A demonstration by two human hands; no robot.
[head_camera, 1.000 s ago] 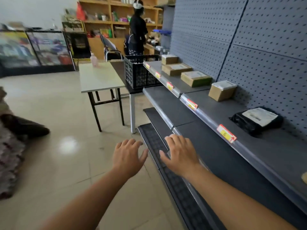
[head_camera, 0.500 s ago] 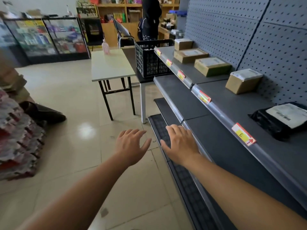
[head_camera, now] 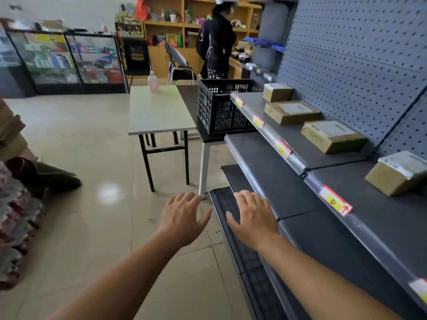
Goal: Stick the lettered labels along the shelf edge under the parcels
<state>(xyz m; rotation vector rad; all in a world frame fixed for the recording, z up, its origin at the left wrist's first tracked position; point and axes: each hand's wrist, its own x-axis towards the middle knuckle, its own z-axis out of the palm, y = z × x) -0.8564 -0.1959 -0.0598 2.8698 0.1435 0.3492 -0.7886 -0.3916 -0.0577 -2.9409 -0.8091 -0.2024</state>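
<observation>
left hand (head_camera: 182, 218) – fingers spread, empty, over the floor | right hand (head_camera: 253, 218) – flat, empty, above the bottom shelf (head_camera: 233, 211) | labels (head_camera: 335, 200) already along the shelf edge (head_camera: 298, 161) under each parcel (head_camera: 332, 136) (nearest reads D) | judged: job near done, hands free.

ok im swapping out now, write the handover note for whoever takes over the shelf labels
Left hand: open, empty, held over the floor.
Right hand: open, empty, over the black bottom shelf.
Four brown cardboard parcels sit along the grey top shelf, from the small far one to the nearest.
Done: red-and-yellow labels are on the shelf's front edge under them: far, next, third, and the D label. Another label shows at the frame edge.
Left: neither hand holds a label; check the shelf to the right, out of view.
</observation>
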